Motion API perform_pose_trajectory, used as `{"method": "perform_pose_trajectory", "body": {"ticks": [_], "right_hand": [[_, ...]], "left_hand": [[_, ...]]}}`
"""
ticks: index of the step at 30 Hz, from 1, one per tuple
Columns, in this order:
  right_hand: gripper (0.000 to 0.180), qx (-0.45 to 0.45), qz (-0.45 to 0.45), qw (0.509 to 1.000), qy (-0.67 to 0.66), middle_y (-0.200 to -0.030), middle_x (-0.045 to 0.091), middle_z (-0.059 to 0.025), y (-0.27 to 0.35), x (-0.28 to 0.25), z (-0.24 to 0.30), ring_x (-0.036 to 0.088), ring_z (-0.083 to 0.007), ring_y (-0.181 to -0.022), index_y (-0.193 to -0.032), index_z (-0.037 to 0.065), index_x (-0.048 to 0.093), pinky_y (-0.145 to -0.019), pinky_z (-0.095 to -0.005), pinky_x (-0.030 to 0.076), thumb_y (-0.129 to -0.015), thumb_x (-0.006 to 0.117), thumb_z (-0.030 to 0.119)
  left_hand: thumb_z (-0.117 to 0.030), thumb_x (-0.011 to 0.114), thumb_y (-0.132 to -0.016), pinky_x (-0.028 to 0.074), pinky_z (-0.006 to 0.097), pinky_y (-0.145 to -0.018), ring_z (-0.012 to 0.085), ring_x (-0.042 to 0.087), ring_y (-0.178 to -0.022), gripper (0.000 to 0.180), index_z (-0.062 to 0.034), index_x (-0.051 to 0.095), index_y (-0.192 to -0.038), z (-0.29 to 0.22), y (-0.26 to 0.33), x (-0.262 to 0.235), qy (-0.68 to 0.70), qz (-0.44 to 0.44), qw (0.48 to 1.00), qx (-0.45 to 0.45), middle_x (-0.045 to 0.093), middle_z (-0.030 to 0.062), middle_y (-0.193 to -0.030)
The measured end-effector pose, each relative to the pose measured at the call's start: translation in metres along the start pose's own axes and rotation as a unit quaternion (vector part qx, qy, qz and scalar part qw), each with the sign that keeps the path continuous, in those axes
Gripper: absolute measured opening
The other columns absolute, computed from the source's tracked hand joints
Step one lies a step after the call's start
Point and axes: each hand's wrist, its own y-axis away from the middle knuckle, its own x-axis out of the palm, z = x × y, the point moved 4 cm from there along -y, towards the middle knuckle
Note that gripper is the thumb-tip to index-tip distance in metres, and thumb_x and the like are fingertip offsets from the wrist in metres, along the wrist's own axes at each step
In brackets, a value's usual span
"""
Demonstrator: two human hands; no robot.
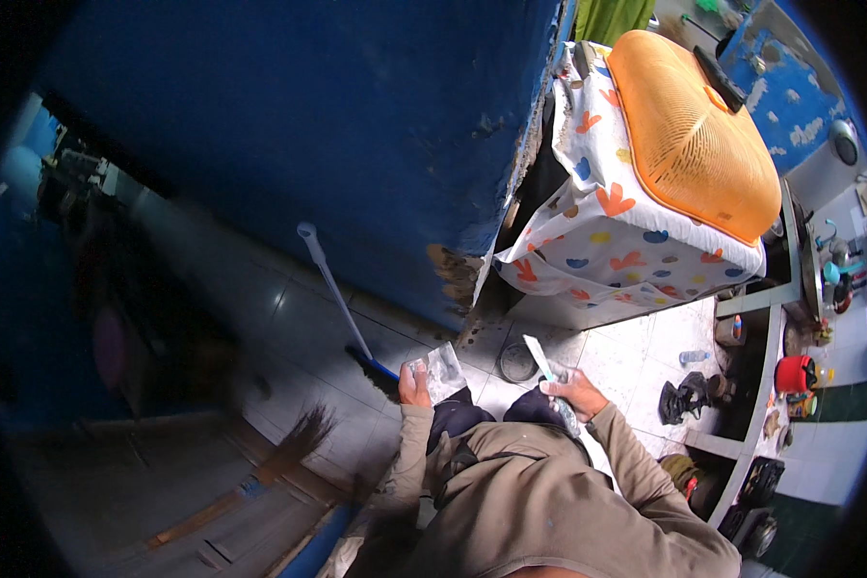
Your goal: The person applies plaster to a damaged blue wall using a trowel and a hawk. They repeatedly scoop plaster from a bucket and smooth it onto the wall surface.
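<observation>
My left hand (415, 385) is closed on the near edge of a flat, roughly square plate (445, 373) smeared grey and white. In my right hand (580, 393) is a narrow flat tool (537, 355), white along its length with a hint of teal, seen nearly edge-on; its exact kind is unclear. Plate and tool are apart, both in front of my dark trousers. Beyond them on the floor, a dark round bowl (517, 362) stands between my hands. Pale smudges show on my fingers.
A blue wall (356, 125) with a crumbling corner rises ahead. Right of it, an orange mesh cover (694, 135) tops a cloth-covered cabinet (626, 260). A white-handled tool (332, 289) leans left; a broom (294, 448) lies lower left. A black bag (684, 398) and a bottle (694, 356) are right.
</observation>
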Motion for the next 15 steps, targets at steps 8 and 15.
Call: {"method": "perform_pose_trajectory", "body": {"ticks": [8, 15], "right_hand": [[0.058, 0.012, 0.007, 0.985, 0.173, -0.086, 0.061, -0.0007, 0.002, -0.052, -0.018, 0.057, -0.0078, -0.069, -0.142, 0.007, 0.044, -0.06, -0.0231, 0.048, -0.093, 0.064, 0.03], [0.064, -0.131, 0.107, 0.923, 0.347, -0.144, 0.045, -0.0207, -0.009, -0.1, -0.007, 0.039, -0.0242, -0.136, -0.144, -0.001, 0.038, -0.112, -0.0328, 0.026, -0.093, 0.061, 0.028]], "left_hand": [[-0.023, 0.053, -0.096, 0.044, 0.036, -0.08, 0.0248, 0.053, -0.084, 0.026, 0.0018, 0.052, -0.103, 0.057, 0.044, 0.047, -0.001, -0.113, 0.993, -0.02, 0.058, 0.0146, -0.092], [-0.021, 0.053, -0.095, 0.044, 0.033, -0.077, 0.0185, 0.052, -0.083, 0.021, -0.0004, 0.054, -0.099, 0.096, 0.077, 0.107, 0.079, -0.195, 0.976, -0.05, 0.058, 0.01, -0.089]]}}
